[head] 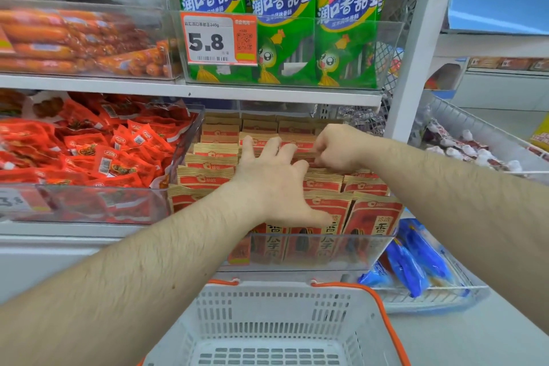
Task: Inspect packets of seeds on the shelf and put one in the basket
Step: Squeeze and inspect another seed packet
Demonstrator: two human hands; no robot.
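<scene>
both hands are in the clear bin (312, 249) of sunflower seed packets (323, 208) at the centre of view, so this looks like the inspecting step. the left hand (276, 175) lies spread, fingers wide, flat across the packet tops. the right hand (338, 148), at 1 o'clock from it, has its fingers curled down among the rows, seemingly pinching a packet top, though the grip is partly hidden. the empty grey basket (285, 306) waits at 6 o'clock. next likely calls for lifting one packet straight up while the spread hand steadies its neighbours.
</scene>
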